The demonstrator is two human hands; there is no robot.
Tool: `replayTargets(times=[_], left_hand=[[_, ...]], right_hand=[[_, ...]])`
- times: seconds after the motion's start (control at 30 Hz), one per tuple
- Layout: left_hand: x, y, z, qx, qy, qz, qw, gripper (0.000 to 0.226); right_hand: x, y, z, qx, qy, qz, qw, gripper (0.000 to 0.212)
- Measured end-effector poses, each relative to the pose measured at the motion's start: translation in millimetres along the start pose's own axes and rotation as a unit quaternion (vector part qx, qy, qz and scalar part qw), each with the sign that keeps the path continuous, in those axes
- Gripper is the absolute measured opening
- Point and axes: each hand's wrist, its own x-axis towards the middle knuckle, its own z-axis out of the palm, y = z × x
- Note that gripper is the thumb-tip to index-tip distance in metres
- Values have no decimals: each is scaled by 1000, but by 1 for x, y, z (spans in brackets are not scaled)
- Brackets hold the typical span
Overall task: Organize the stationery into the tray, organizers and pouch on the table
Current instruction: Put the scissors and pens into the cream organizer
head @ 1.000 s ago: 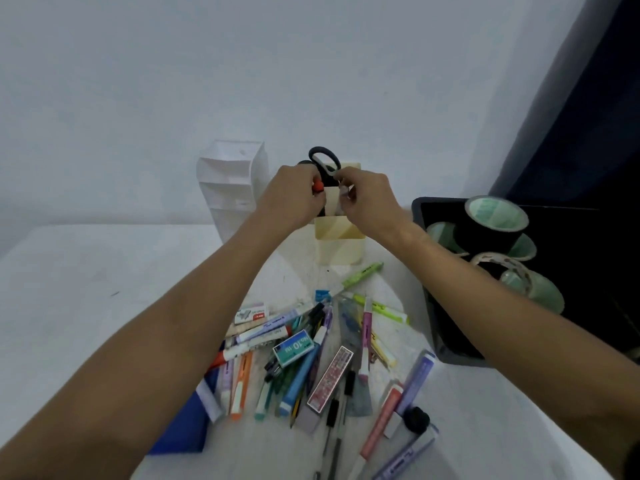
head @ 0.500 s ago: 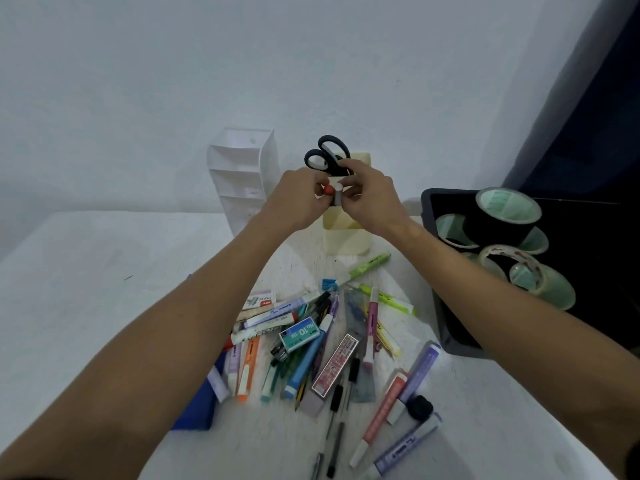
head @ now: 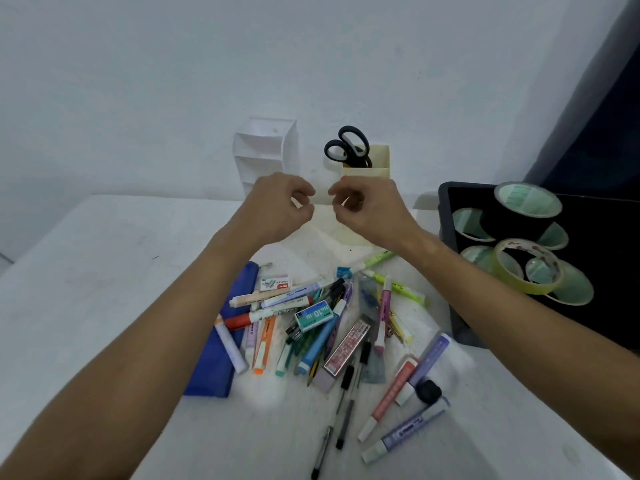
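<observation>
My left hand (head: 277, 209) and my right hand (head: 367, 209) hover side by side, a small gap between them, in front of the cream pen holder (head: 379, 162). Black scissors (head: 346, 147) stand in that holder. My left fingers are loosely curled and nothing shows in them. A tiny red speck shows at my right fingertips; whether they pinch something is unclear. Below my hands lies a pile of markers, highlighters and pens (head: 322, 334) with a teal staples box (head: 315, 315) on top. A blue pouch (head: 214, 358) lies flat at the pile's left edge.
A white tiered organizer (head: 265, 150) stands against the wall, left of the cream holder. At the right, a black tray (head: 445, 220) holds several tape rolls (head: 526, 199). A black cap (head: 428, 391) and more pens lie near the front.
My hands were pressed together on a small red-and-white item by the scissors. They have since dropped lower and parted, and that item is no longer clearly visible.
</observation>
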Motion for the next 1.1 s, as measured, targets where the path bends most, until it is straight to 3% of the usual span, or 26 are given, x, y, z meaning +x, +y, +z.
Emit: replayTargets(times=[0.17,0.3,0.37,0.47,0.77,0.97,1.1], left_hand=[[-54,-20,-22,35,-57,-82,994,21],[-97,-39,-26,89,-129,-173,972,11],[-121,-47,-20,95,-170,-211,958,17],[-151,-53,-7,54,-168,-244,954,30],[-183,-43,27,31,-123,-245,961,32],[-175,-43,29,27,-64,-261,963,26],[-160,-32,10,54,-2,-261,964,25]], right_hand=[[-24,-30,12,-6,-162,-14,987,18],[-45,-41,40,-99,-286,-42,952,22],[-54,-43,58,-163,-322,-51,931,25],[-59,-41,75,-217,-330,-28,918,24],[-60,-55,89,-326,-306,47,893,33],[-64,-52,94,-292,-336,82,892,29],[-58,-44,83,-243,-302,94,917,28]])
